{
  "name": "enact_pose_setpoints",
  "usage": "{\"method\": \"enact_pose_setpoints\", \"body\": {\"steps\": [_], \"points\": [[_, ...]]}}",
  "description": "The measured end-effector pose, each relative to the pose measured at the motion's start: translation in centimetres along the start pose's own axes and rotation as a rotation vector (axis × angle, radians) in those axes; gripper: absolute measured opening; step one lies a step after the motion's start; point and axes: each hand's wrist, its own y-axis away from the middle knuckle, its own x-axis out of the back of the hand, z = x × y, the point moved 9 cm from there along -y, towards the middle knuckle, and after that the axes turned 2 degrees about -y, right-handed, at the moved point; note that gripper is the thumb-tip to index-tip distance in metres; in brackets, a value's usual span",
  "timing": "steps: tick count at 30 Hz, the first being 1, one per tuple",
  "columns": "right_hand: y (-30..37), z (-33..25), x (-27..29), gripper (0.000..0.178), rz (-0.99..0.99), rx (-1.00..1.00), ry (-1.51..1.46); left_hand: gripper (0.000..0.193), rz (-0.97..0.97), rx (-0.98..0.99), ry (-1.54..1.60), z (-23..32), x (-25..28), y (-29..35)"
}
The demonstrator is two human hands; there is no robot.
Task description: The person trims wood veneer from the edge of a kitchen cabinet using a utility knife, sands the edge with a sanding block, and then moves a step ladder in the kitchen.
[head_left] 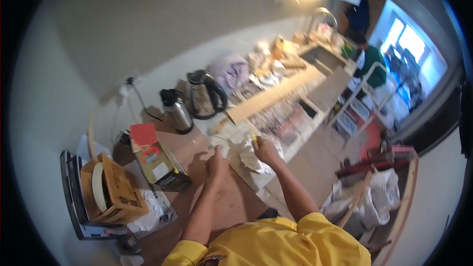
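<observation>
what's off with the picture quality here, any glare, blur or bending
Head view: the window glares near white; the wall is shadowed higher up, brighter near the counter; left hand and right hand look soft, fine details unclear; straight edges bend toward the black fisheye rim.

From centre, the right hand (266,151) at 5 o'clock grips a small yellow piece (254,141) beside crumpled foil (250,159); the left hand (217,167) is at 7, its hold unclear. Flask (176,111) at 9, kettle (199,99) at 10, co-worker (375,73) at 2, carton (123,187) at 8.
</observation>
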Motion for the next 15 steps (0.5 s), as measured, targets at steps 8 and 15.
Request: {"method": "enact_pose_setpoints", "body": {"steps": [8,15], "points": [[0.7,1.6,0.2,0.039,0.039,0.312,0.119,0.012,0.238,-0.100,0.042,-0.3,0.5,4.6],[0.7,2.2,3.4,0.034,-0.498,0.408,-0.628,0.010,0.084,0.151,0.009,10.8,-4.2,5.2]]}}
